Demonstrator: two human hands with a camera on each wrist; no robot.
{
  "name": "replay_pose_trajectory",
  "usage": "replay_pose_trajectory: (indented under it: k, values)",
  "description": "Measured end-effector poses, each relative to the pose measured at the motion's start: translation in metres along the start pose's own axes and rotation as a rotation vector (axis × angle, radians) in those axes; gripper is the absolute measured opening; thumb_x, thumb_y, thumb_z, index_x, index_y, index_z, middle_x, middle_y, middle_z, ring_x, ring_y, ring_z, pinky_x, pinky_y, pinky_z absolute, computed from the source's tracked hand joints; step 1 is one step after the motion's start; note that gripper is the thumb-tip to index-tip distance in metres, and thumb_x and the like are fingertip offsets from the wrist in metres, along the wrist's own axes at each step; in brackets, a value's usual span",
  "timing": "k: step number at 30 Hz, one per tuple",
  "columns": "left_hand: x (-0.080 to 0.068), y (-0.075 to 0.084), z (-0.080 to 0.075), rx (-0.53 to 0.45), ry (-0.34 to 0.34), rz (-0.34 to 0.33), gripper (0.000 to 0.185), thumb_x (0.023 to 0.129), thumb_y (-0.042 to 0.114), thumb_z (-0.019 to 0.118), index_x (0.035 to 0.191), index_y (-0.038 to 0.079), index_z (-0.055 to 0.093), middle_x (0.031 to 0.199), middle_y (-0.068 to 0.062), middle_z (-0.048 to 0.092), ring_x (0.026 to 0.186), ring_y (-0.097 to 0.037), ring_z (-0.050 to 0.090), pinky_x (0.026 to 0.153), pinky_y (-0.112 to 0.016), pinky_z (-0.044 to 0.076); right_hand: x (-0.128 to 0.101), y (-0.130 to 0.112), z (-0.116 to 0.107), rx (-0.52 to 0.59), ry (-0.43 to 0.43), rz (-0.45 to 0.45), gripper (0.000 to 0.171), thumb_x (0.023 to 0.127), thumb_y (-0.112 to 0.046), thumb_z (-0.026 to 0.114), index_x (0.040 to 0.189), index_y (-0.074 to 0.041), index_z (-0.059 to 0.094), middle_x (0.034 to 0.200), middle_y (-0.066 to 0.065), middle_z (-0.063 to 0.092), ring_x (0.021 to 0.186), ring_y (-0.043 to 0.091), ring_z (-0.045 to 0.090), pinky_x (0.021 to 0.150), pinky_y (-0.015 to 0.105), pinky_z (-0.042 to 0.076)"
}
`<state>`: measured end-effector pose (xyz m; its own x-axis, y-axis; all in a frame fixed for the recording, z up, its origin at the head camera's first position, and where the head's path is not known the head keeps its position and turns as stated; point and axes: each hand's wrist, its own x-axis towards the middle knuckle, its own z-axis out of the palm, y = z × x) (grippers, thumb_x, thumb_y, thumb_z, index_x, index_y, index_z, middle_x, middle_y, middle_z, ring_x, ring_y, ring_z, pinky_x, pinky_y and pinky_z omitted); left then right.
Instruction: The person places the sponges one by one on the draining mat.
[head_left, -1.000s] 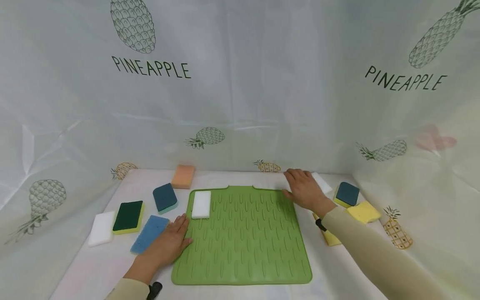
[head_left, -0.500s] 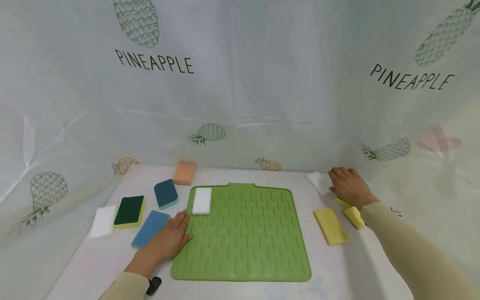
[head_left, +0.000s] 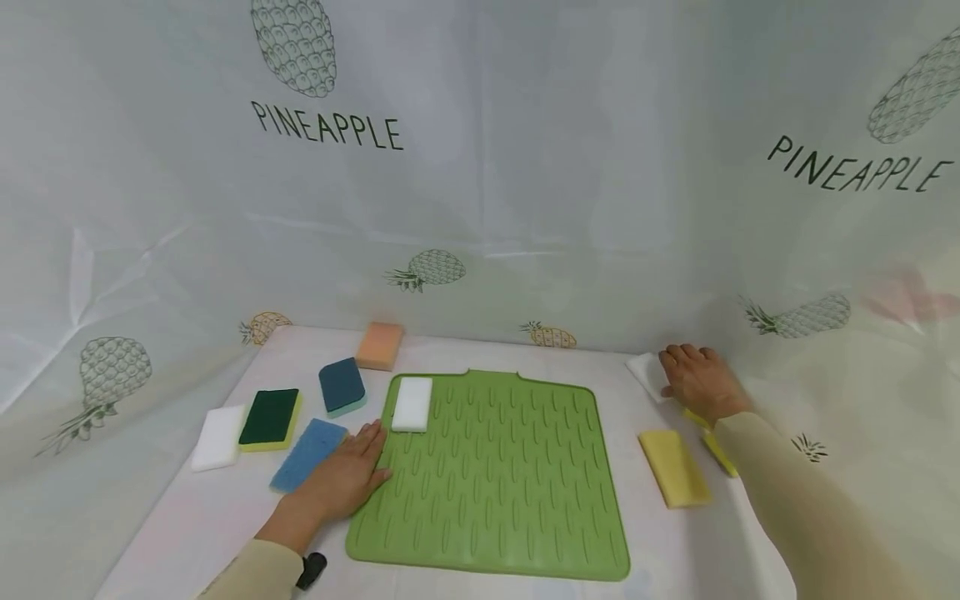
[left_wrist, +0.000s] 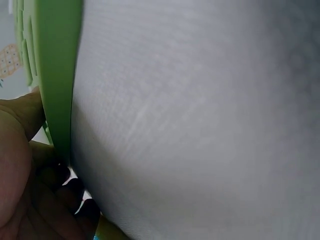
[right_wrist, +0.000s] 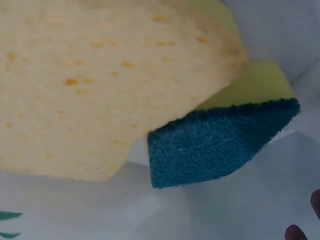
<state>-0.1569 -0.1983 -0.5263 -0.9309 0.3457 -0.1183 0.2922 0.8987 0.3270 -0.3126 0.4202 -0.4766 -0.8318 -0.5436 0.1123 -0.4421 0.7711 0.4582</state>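
Observation:
My left hand (head_left: 341, 479) rests at the left edge of a ribbed green mat (head_left: 510, 475), fingers extended. In the left wrist view its thumb and fingers lie at the mat's rim (left_wrist: 57, 90). A white sponge (head_left: 412, 404) lies on the mat's back left corner. At the far right, my right hand (head_left: 701, 383) is over the sponges, its thumb close beside a white pad (head_left: 647, 375). The blue-and-yellow scouring sponge (right_wrist: 215, 145) is mostly hidden under it in the head view. In the right wrist view the fingertips (right_wrist: 295, 233) are apart from that sponge.
Left of the mat lie a blue sponge (head_left: 309, 454), a green-and-yellow sponge (head_left: 270, 419), a white sponge (head_left: 218, 437), a dark blue sponge (head_left: 342, 385) and an orange sponge (head_left: 379, 345). A yellow cloth-like sponge (head_left: 673, 468) lies right. A pineapple-print sheet (head_left: 562, 208) stands behind.
My right hand has moved right from the mat's back right corner to the sponges, then shifted slightly toward the white pad. The left hand has stayed. The head view has turned slightly.

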Motion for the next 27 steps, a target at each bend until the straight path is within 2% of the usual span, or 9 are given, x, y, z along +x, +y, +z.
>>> replay_pose_trajectory:
  k: [4, 8, 11, 17, 22, 24, 27]
  values:
    - [-0.001, 0.002, -0.001, -0.007, -0.005, -0.002, 0.072, 0.108, 0.033, 0.062, 0.160, -0.007, 0.036, 0.170, -0.025, 0.029, 0.157, -0.045, 0.030, 0.127, -0.062, 0.027, -0.001, 0.001, 0.002, 0.065, -0.023, 0.005, 0.097, 0.079, -0.041, 0.092, 0.152, 0.002, 0.046, 0.151, 0.024, 0.053, 0.136, 0.045, 0.053, 0.105, 0.066, 0.048]
    - [-0.001, 0.002, -0.001, -0.001, -0.004, -0.009, 0.072, 0.108, 0.034, 0.062, 0.160, -0.007, 0.036, 0.171, -0.025, 0.029, 0.157, -0.045, 0.029, 0.127, -0.062, 0.027, -0.003, 0.002, 0.003, 0.089, -0.030, -0.027, 0.107, 0.077, -0.040, 0.094, 0.159, 0.001, 0.039, 0.159, 0.024, 0.048, 0.144, 0.045, 0.048, 0.111, 0.067, 0.045]
    - [-0.001, 0.003, -0.001, -0.004, -0.003, -0.011, 0.071, 0.107, 0.033, 0.063, 0.160, -0.008, 0.037, 0.170, -0.025, 0.029, 0.157, -0.046, 0.030, 0.127, -0.062, 0.027, -0.004, 0.001, 0.001, 0.118, -0.042, -0.020, 0.106, 0.077, -0.037, 0.094, 0.158, 0.002, 0.039, 0.158, 0.024, 0.048, 0.143, 0.045, 0.048, 0.110, 0.065, 0.046]
    - [-0.003, 0.001, 0.001, -0.009, 0.000, -0.006, 0.071, 0.107, 0.033, 0.063, 0.159, -0.008, 0.037, 0.170, -0.025, 0.029, 0.157, -0.046, 0.030, 0.127, -0.062, 0.028, -0.009, -0.005, 0.001, 0.202, -0.064, 0.032, 0.112, 0.076, -0.034, 0.096, 0.159, 0.005, 0.032, 0.154, 0.027, 0.046, 0.138, 0.048, 0.049, 0.102, 0.062, 0.052]
    - [-0.002, 0.000, 0.001, 0.002, -0.003, -0.007, 0.071, 0.108, 0.033, 0.062, 0.160, -0.008, 0.037, 0.170, -0.025, 0.029, 0.157, -0.045, 0.030, 0.127, -0.062, 0.028, -0.010, -0.012, 0.003, 0.200, -0.077, 0.070, 0.107, 0.086, -0.028, 0.090, 0.158, 0.014, 0.023, 0.157, 0.036, 0.041, 0.140, 0.052, 0.047, 0.107, 0.066, 0.048]
    - [-0.002, -0.001, 0.001, -0.003, 0.002, 0.000, 0.071, 0.108, 0.033, 0.063, 0.159, -0.008, 0.037, 0.170, -0.025, 0.029, 0.157, -0.045, 0.030, 0.127, -0.062, 0.028, -0.010, -0.014, 0.003, 0.200, -0.059, 0.103, 0.101, 0.088, -0.025, 0.087, 0.156, 0.016, 0.024, 0.156, 0.038, 0.040, 0.140, 0.054, 0.046, 0.108, 0.067, 0.046]
    - [-0.001, 0.000, 0.001, -0.009, 0.011, 0.006, 0.071, 0.107, 0.033, 0.063, 0.159, -0.009, 0.037, 0.170, -0.026, 0.030, 0.157, -0.046, 0.031, 0.127, -0.062, 0.028, -0.008, -0.015, -0.001, 0.197, -0.002, 0.145, 0.100, 0.084, -0.026, 0.088, 0.151, 0.016, 0.028, 0.151, 0.039, 0.041, 0.135, 0.055, 0.047, 0.105, 0.069, 0.046]
